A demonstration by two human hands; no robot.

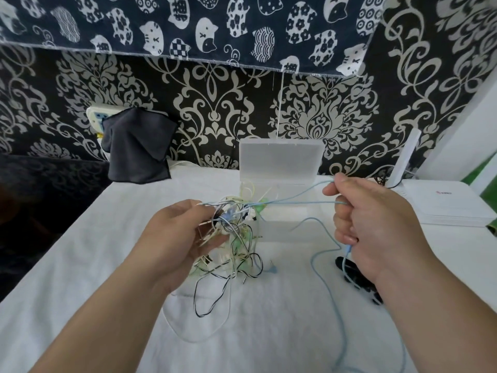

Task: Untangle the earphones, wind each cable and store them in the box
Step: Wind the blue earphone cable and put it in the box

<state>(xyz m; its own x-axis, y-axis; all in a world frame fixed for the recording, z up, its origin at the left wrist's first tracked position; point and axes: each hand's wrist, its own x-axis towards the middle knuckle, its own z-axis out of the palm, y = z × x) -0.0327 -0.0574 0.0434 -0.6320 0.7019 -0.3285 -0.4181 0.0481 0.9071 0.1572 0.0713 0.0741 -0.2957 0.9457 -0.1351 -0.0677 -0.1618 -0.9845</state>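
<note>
A tangle of earphone cables (pixel 231 249) in white, green, black and cream hangs over the white cloth at the centre. My left hand (pixel 180 235) grips the upper part of this tangle and holds it off the table. A light blue earphone cable (pixel 320 246) runs out of the tangle to the right. My right hand (pixel 368 219) is curled round it, with strands pulled taut between both hands and a loose length trailing down to the front edge. The clear plastic box (pixel 285 211) stands behind the tangle with its lid (pixel 279 160) raised.
The table is covered by a white cloth (pixel 107 265). A dark grey cloth (pixel 137 146) hangs at the back left over a power strip. A black object (pixel 357 278) lies under my right wrist. A white flat box (pixel 443 203) sits at the right edge.
</note>
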